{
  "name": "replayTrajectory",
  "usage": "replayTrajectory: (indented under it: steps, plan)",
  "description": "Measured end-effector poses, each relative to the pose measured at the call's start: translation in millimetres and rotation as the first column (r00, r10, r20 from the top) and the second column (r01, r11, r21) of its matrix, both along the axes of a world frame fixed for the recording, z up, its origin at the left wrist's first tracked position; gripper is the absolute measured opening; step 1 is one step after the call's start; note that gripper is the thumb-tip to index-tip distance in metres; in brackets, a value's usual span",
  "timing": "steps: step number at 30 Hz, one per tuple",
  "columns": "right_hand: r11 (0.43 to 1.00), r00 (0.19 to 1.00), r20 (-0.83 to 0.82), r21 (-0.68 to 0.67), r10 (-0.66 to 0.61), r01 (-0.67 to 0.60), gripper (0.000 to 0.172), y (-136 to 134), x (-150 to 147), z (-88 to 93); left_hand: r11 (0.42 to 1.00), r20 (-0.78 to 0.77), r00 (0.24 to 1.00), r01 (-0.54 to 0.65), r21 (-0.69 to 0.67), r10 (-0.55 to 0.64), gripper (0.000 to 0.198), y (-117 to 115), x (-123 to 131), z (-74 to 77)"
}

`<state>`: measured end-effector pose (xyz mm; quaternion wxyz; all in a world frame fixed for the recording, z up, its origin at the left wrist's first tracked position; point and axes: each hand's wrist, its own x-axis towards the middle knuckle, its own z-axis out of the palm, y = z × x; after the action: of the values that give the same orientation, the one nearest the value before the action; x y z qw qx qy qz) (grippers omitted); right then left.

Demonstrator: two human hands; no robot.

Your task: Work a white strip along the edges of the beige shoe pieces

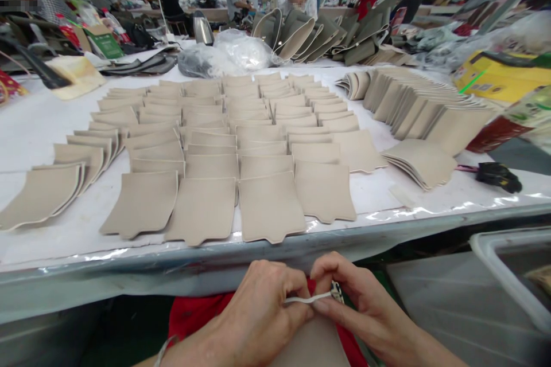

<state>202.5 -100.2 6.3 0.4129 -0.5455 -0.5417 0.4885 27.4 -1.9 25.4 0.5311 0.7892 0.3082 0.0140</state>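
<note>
Below the table's front edge, a beige leather-like panel [312,344] hangs from my two hands, its pale cut edge turned up towards me. My left hand [262,309] is closed on that edge, thumb underneath and fingers bent over it. Close beside it, my right hand [353,298] pinches the other end of the edge. A small dark-and-light patterned piece [336,292] shows between the right fingers; its kind is too small to make out. Rows of similar panels [271,206] overlap on the white tabletop [26,126] ahead.
A long stack of panels [413,103] leans at the right, near a black tape measure [499,176]. Right of my lap is a grey plastic bin [495,258]. Clear plastic bags [232,51] and grey-green pieces [297,34] lie at the back. Several people work beyond.
</note>
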Motion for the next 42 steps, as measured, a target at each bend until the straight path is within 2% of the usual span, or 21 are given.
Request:
replayTrajectory:
  steps: [3,6,12,15,18,20,23,26,30,33,37,42]
  plan:
    - [0.999,1.000,0.008,0.035,0.007,-0.007,0.005,-1,1,-2.7,0.999,0.003,1.000,-0.007,-0.034,0.007,0.024,0,0,-2.4]
    - [0.996,0.998,0.069,0.090,0.011,-0.017,0.009,-2,3,-4.4,1.000,-0.007,1.000,-0.012,-0.011,0.012,0.024,0,0,-3.8]
    - [0.987,0.978,0.209,0.153,0.022,-0.055,0.005,-5,11,-6.0,1.000,-0.069,0.997,0.017,0.002,-0.017,0.009,11,-13,4.4]
    - [0.994,0.972,0.234,0.109,-0.009,-0.017,0.005,-8,17,-5.6,1.000,-0.117,0.993,0.018,-0.020,-0.020,0.015,17,-30,9.0]
    - [1.000,0.955,0.296,0.027,-0.009,0.001,0.018,-7,18,2.6,1.000,-0.128,0.991,0.026,-0.001,-0.026,0.019,16,-43,11.9]
    - [0.997,0.935,0.349,-0.012,0.070,-0.070,0.025,-1,13,12.4,0.999,-0.125,0.992,0.033,0.033,-0.028,0.019,14,-45,13.0]
    - [0.965,0.862,0.438,-0.066,0.255,-0.252,0.024,9,2,24.1,0.998,-0.126,0.992,0.000,0.067,0.009,0.015,10,-44,13.5]
    - [0.935,0.800,0.491,-0.101,0.344,-0.340,0.032,15,-6,23.2,0.998,-0.106,0.993,-0.043,0.034,0.046,0.012,10,-44,13.9]
    - [0.946,0.810,0.504,-0.049,0.299,-0.319,0.040,16,-10,16.0,0.991,-0.084,0.992,-0.104,-0.087,0.097,0.016,9,-51,13.5]
    - [0.950,0.815,0.503,-0.041,0.288,-0.310,0.049,17,-11,18.6,0.989,-0.077,0.988,-0.139,-0.058,0.135,0.022,8,-53,9.4]
    - [0.942,0.801,0.505,-0.083,0.322,-0.326,0.053,19,-9,24.0,0.995,-0.047,0.996,-0.070,0.066,0.073,0.025,10,-49,0.9]
    - [0.940,0.790,0.518,-0.090,0.328,-0.330,0.042,17,-5,17.3,0.998,0.010,1.000,0.009,0.061,-0.010,0.010,11,-45,-2.4]
